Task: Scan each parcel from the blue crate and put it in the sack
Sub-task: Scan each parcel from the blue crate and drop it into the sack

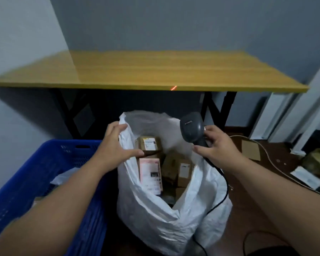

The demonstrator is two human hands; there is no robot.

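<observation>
The left hand (116,145), fingers spread and empty, rests at the near-left rim of the white woven sack (155,218), where cardboard parcels (150,174) lie. The right hand (213,145) grips the dark handheld scanner (191,129). Best reach left next into the blue plastic crate (44,172), keeping the scanner's cable clear of the sack mouth.

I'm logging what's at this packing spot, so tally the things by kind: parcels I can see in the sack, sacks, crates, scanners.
Parcels visible in the sack: 4, the pink-labelled parcel, the top brown box, the right brown box and a lower box, partly hidden
White sack: 1
Blue crate: 1
Scanner: 1
Total: 7
</observation>
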